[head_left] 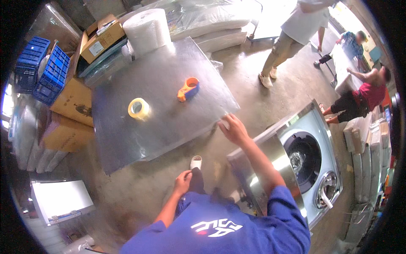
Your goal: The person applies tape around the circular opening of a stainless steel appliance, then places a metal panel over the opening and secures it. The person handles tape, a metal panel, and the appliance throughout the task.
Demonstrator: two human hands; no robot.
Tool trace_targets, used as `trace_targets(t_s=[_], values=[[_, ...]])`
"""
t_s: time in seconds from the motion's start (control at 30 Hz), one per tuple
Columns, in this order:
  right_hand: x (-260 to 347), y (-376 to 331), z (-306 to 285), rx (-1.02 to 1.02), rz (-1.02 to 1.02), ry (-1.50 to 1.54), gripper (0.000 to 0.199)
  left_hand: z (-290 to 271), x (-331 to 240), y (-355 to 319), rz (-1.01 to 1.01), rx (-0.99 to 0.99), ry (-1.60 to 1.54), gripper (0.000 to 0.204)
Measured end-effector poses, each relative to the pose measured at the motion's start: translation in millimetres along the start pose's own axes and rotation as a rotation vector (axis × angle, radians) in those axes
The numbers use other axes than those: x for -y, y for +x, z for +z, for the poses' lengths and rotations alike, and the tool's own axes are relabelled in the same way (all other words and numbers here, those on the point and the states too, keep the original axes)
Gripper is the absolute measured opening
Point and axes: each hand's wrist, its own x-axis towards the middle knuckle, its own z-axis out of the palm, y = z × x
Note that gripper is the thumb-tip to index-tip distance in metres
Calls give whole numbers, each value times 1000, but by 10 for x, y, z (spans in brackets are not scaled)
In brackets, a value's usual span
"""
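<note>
Metal table point(160, 84) occupies the centre-left; its 4 o'clock corner is touched by the right hand point(233, 129), fingers extended and close together over the edge. On the table: a yellowish tape roll point(138, 108) at 9 o'clock, an orange tape dispenser point(188, 89) near centre, a bubble-wrap roll point(147, 30) at 12 o'clock. Brown cartons point(76, 101), one with a white rectangular label point(96, 48), stack at 10 o'clock. The left hand point(183, 182) rests on the knee, fingers curled.

One tape roll point(138, 108), one tape dispenser point(188, 89), two blue crates point(42, 70) — one bubble-wrap roll point(147, 30), three other people point(296, 38).
</note>
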Motion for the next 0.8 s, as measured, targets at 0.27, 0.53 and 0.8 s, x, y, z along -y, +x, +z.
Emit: trace_targets(t_s=[0.27, 0.53, 0.8], values=[[-415, 2306, 2033, 302, -85, -563, 75, -1818, 566, 164, -339, -342, -80, 34], [118, 1596, 1401, 158, 22, -207, 27, -1772, -652, 1500, 27, -215, -369, 48], [1308, -739, -360, -27, 291, 210, 45, -931, -2471, 1965, 3, 1030, -637, 78]])
